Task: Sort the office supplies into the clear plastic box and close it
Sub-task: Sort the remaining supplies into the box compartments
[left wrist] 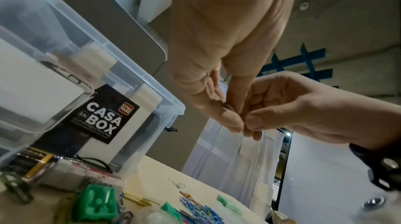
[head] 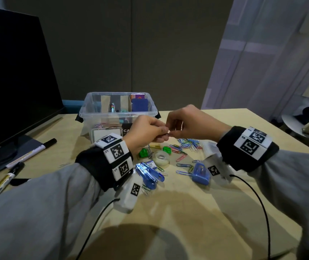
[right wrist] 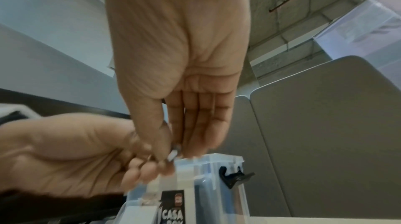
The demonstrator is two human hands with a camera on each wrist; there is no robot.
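Observation:
The clear plastic box (head: 120,114) stands open at the back of the table, with several items inside. In front of it, above the table, my left hand (head: 164,131) and right hand (head: 171,133) meet fingertip to fingertip. Both pinch one small pale item (right wrist: 173,154); most of it is hidden by the fingers and I cannot tell what it is. The left wrist view shows my left hand (left wrist: 235,116) pinching against my right hand (left wrist: 252,122) beside the box (left wrist: 130,80). From the right wrist, my right hand (right wrist: 174,148) meets my left hand (right wrist: 152,164) just over the box rim (right wrist: 217,158).
Below the hands lie a pile of coloured paper clips (head: 189,143), two green sharpeners (head: 143,152), a tape roll (head: 161,158), a blue stapler (head: 150,175) and a small blue case (head: 200,174). Markers (head: 31,152) and a monitor (head: 13,81) are at the left. A clear lid (head: 106,135) leans on the box front.

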